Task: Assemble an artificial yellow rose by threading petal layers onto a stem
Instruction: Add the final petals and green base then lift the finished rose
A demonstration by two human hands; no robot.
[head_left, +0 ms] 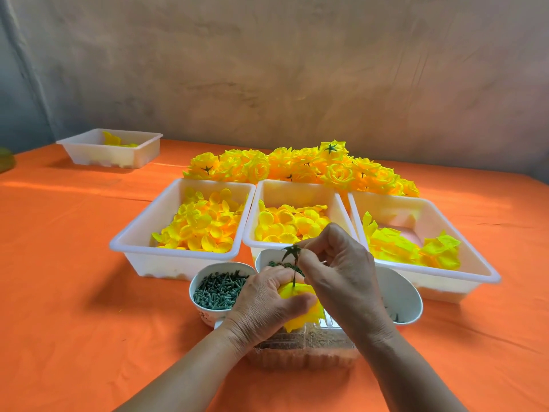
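Cupping a bright, crinkled yellow rose (298, 294) just above the clear box (312, 355), the left hand (261, 304) curls its fingers (279, 278) round it. A thin dark stem (294, 276) rises from it, and the right hand (341, 272) pinches a green star-shaped calyx (290, 251) at its top. Four white trays (166, 251) and three bowls (205, 313) stand nearby.

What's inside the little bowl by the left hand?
The bowl holds a heap of small dark green pegs. The left hand covers its right edge, so what lies there, and at the bottom, cannot be seen.
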